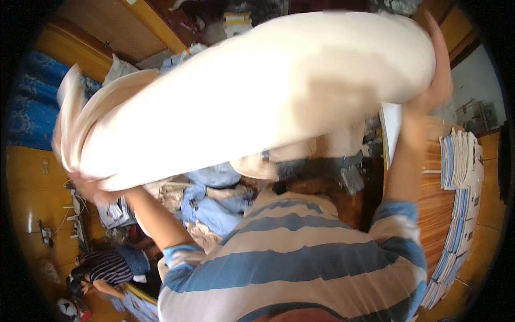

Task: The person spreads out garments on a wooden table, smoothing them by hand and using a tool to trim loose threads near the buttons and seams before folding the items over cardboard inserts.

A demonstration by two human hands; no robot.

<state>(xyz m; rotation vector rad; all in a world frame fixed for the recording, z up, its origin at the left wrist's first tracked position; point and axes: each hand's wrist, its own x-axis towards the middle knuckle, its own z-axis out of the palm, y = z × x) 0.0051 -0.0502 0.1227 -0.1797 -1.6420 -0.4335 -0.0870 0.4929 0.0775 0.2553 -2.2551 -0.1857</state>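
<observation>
A large cream cloth (214, 102), bulging and blurred by motion, stretches across the upper view between my raised hands. A brownish shadow lies over its right part. My left hand (96, 185) is closed on the lower left end, where loose folds hang outward. At the right end, my right hand (437, 80) holds the cloth's edge, its fingers smeared and pointing up along it. The cloth hides much of what lies behind it. I cannot tell which kind of garment or piece it is.
Blue and beige clothes (212, 204) lie heaped below the cloth. On the right, folded garments (461, 161) stand in stacks on a wooden table (432, 198). A person in a striped top (110, 265) bends at the lower left. A blue curtain (29, 102) hangs far left.
</observation>
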